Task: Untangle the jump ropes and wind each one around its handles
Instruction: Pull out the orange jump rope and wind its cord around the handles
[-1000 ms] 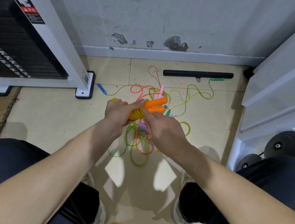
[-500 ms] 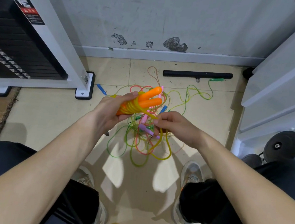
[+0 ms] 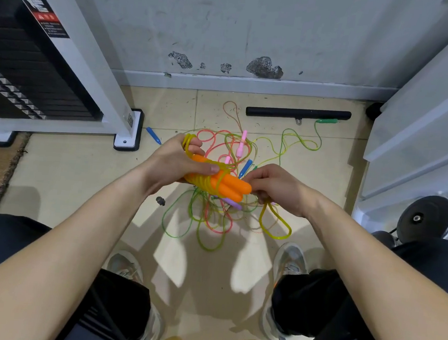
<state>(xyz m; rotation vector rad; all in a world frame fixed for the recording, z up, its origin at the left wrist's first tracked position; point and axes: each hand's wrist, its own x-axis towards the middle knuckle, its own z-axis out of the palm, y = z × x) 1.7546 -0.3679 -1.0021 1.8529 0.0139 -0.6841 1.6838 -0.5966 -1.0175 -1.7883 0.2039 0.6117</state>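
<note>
head | my left hand [image 3: 175, 163] grips the orange handles [image 3: 232, 186], yellow rope [image 3: 206, 180] mostly coiled round them | right hand [image 3: 277, 187] fingers [image 3: 259, 184] pinch its loose loop [image 3: 275, 224] | I judge one rope nearly wound; tangle [image 3: 213, 222] on the floor [image 3: 69, 184] untouched

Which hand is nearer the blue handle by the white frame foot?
Left. The left hand, holding the orange handles, sits just right of that blue handle; the right hand, pinching the yellow rope, is farther right beyond them.
</note>
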